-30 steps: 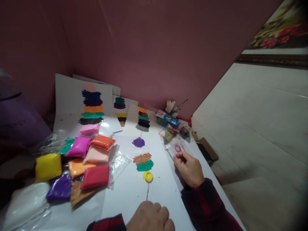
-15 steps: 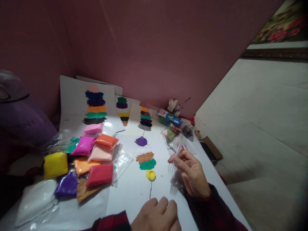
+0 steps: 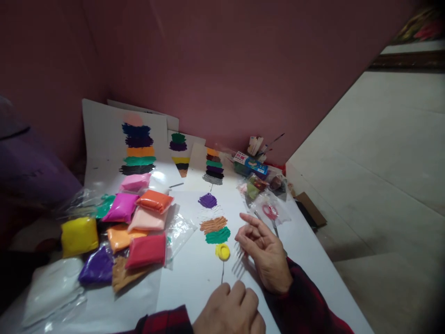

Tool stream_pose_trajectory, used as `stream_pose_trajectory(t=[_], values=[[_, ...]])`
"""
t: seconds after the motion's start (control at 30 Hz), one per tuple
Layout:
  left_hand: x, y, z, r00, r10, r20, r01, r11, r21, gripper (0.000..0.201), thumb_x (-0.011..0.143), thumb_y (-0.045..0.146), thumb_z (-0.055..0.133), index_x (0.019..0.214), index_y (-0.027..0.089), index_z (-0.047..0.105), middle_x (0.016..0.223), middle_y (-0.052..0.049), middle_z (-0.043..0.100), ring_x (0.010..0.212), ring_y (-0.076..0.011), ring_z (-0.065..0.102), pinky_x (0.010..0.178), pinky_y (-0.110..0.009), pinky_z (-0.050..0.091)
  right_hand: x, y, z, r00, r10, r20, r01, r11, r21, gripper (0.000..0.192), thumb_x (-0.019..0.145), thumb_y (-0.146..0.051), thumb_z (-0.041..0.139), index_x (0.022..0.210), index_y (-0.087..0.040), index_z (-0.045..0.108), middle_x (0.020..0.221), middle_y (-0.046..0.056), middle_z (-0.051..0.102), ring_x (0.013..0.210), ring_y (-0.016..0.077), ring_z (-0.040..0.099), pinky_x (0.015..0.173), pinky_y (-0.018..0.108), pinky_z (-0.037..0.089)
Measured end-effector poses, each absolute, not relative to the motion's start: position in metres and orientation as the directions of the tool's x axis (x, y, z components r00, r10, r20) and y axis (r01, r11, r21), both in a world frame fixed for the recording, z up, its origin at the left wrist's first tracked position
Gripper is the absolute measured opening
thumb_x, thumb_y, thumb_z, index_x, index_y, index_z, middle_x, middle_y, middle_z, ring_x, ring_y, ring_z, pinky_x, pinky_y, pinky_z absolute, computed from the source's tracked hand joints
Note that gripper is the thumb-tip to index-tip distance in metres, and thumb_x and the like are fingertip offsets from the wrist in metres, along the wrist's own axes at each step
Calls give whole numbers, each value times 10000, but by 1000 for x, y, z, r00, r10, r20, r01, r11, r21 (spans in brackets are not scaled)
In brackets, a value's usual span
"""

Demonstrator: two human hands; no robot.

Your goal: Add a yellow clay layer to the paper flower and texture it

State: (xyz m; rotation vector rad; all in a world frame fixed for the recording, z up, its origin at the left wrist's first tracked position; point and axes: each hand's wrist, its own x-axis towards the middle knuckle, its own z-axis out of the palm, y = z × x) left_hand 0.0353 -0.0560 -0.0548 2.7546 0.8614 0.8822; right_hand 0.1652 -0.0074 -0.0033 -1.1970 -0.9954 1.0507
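Observation:
My right hand (image 3: 267, 262) pinches a clear plastic fork (image 3: 239, 260), its tines pointing down over the paper just right of a flattened yellow clay disc (image 3: 223, 252). Curled at the bottom edge, my left hand (image 3: 229, 311) rests on the white paper (image 3: 181, 287); its fingertips are hidden beneath the knuckles. Above the yellow disc run ridged bands of clay: green (image 3: 218, 235), brown (image 3: 213, 224), white (image 3: 210, 212) and purple (image 3: 207, 200). A thin drawn line (image 3: 223, 272) goes down from the disc toward my left hand.
Bagged clay packs in several colours, among them a red pack (image 3: 146, 250), lie piled on the left. Finished clay pictures (image 3: 100, 139) lean on the pink wall (image 3: 222, 69). Scissors (image 3: 270, 212), plastic bags and a blue box (image 3: 250, 163) sit at the right back.
My right hand has turned, its index finger now extended and the fork's tines slanting left toward the yellow disc. The left hand stays curled on the paper. The view has shifted slightly.

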Motion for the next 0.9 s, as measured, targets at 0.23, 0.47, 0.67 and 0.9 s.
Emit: stream_pose_trajectory(t=[0.23,0.47,0.67,0.9], values=[[35,-56,-51,631,510,584,476,-849,228,196,835,116,542,689,211,452,620,29,528,522,-155,478,461,-319,298,164,-13,-8,194,979,60,-11,63,-998,230,841,-391,691,873,-190,584,800,30,639,509,91,509,407,197,430],[34,-55,-43,673,484,559,467,-864,187,234,857,150,575,666,201,451,619,34,519,529,-149,477,463,-326,282,170,-20,-9,104,972,210,81,202,-976,101,933,-308,573,906,-216,542,962,37,584,608,103,557,511,235,497],[32,-52,-36,721,437,538,445,-887,124,266,869,174,603,657,190,444,624,28,512,546,-144,477,464,-321,256,174,-16,-10,114,978,175,105,163,-981,133,864,-281,655,847,-206,547,873,16,597,610,108,566,562,242,497],[31,-53,-39,758,435,486,433,-893,122,233,883,176,587,692,189,455,642,23,529,561,-147,490,471,-312,258,178,-19,-14,111,983,147,234,118,-965,79,872,-265,618,914,-200,602,842,28,625,619,132,604,571,254,514]])
